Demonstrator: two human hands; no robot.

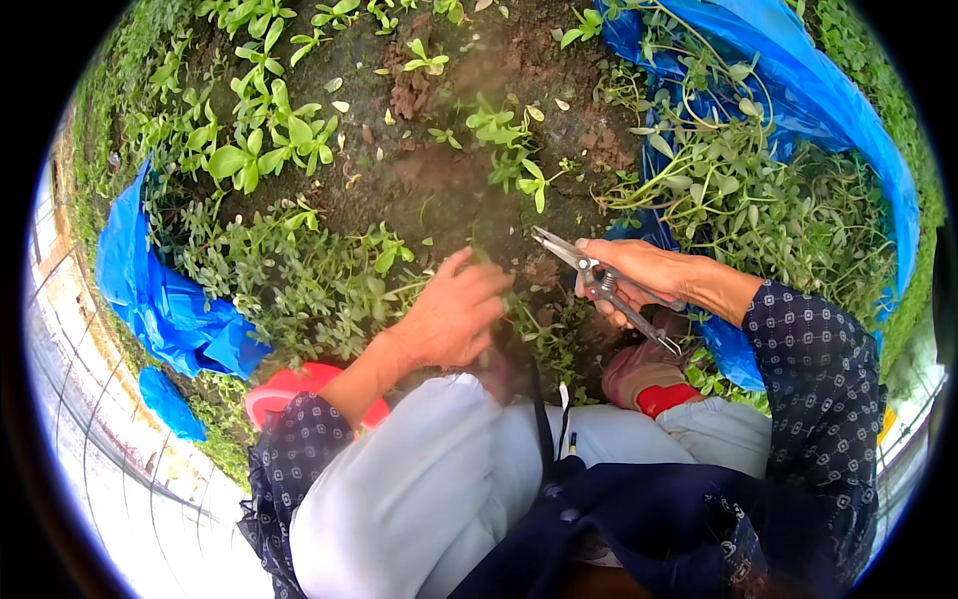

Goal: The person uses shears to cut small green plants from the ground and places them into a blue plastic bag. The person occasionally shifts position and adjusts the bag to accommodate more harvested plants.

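My right hand (pixel 636 273) holds a pair of pruning shears (pixel 591 273), whose metal blades point up and left over the soil. My left hand (pixel 460 311) is blurred, palm down with its fingers bent, above the edge of a heap of cut leafy stems (pixel 299 277); whether it holds anything is not clear. In front of both hands, small green seedlings (pixel 498 131) grow from the brown soil (pixel 441 180). A larger heap of cut green stems (pixel 786 202) lies on a blue plastic sheet (pixel 846 97) to the right of my right hand.
On the left, another blue plastic sheet (pixel 172 307) lies crumpled beside the stems. A red plastic object (pixel 277 389) is partly behind my left forearm. Broad-leaved plants (pixel 254 153) stand at the upper left. My shoe (pixel 636 374) is on the ground below the shears.
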